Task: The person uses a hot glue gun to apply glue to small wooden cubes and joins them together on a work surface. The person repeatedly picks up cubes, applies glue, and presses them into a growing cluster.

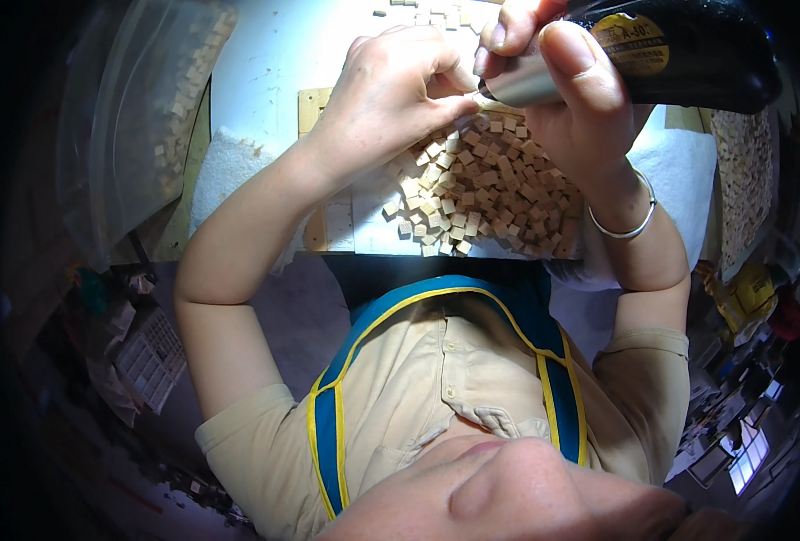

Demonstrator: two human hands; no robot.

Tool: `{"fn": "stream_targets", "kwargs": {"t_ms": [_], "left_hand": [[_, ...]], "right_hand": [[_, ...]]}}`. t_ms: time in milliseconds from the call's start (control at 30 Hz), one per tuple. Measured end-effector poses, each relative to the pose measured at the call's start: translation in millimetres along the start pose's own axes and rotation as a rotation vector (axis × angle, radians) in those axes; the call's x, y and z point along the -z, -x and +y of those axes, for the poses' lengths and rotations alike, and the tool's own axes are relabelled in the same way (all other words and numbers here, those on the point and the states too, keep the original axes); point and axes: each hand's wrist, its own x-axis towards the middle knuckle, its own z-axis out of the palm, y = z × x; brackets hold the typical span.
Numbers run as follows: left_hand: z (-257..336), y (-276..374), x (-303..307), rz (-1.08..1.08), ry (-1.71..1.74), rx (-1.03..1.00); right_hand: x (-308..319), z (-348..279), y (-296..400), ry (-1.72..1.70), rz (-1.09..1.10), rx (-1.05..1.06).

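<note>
My right hand (576,88) grips a black hand tool (697,54) with a tapered silver nose and a round yellow label that bears writing. The tool lies nearly level, its thin dark tip pointing left. My left hand (400,88) meets that tip with thumb and forefinger almost together. Whether a small piece sits between those fingertips I cannot tell; glare blurs the spot. Just below both hands spreads a heap of small wooden cubes (481,182), some with a hole in a face. Behind my left wrist shows part of a flat wooden board (312,108).
A clear plastic bin (143,115) with many cubes stands at left. More small pieces fill a container (745,176) at right. White cloths (227,169) lie by both forearms. Several loose pieces (440,19) rest at the table's far side. The table's near edge (386,253) runs before my apron.
</note>
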Motion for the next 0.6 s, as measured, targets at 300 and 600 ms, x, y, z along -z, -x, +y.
{"fn": "stream_targets", "kwargs": {"t_ms": [300, 600], "left_hand": [[-0.9, 1.5, -1.9, -0.003, 0.017, 0.027], [-7.5, -0.8, -4.9, -0.014, 0.010, -0.047]], "right_hand": [[0.4, 21.1, 14.1, 2.106, -0.318, 0.847], [17.4, -33.3, -26.8, 2.130, -0.313, 1.309]]}}
